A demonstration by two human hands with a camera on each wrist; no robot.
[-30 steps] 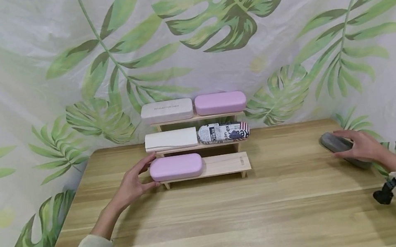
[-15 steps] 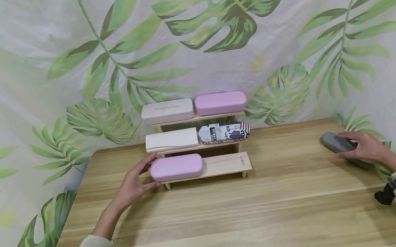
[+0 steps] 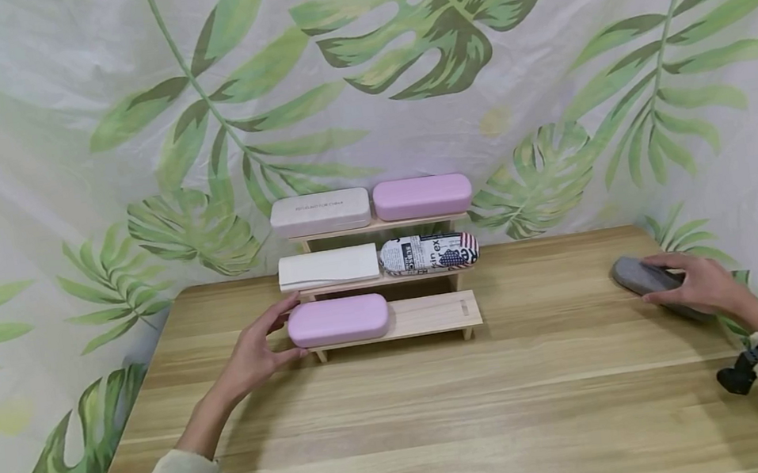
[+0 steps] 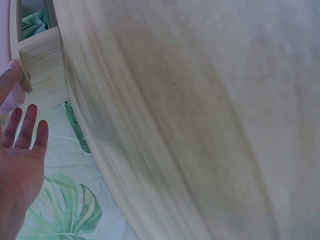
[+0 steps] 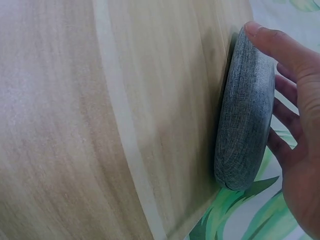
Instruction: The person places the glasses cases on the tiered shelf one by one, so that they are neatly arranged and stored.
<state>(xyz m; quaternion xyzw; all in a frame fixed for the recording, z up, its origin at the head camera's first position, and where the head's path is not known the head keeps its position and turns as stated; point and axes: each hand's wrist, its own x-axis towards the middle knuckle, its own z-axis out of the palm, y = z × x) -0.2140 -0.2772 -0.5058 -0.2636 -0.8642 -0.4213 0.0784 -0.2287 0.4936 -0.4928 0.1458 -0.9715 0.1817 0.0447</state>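
On the bottom tier of a wooden three-tier stand [image 3: 432, 314] lies a pink glasses case [image 3: 337, 321], at the left. My left hand [image 3: 260, 349] spans that case's left end, thumb in front and fingers behind. In the left wrist view, the thumb of the left hand [image 4: 20, 170] touches the stand's edge and several fingers stretch out. Far to the right, my right hand [image 3: 705, 285] grips a grey fabric-covered glasses case [image 3: 643, 277] at the table's edge. The right wrist view has the thumb on one side of the grey case [image 5: 245, 115] and fingers on the other.
A pale grey case [image 3: 321, 213] and a second pink case [image 3: 423, 197] occupy the top tier. The middle tier bears a white flap case [image 3: 328, 268] and a newspaper-print case [image 3: 428, 254]. Behind the wooden table [image 3: 447, 427] hangs a leaf-patterned cloth [image 3: 528, 57].
Near the right edge, the grey case's far end has dipped slightly in my right hand. My left hand and the cases on the stand keep their places.
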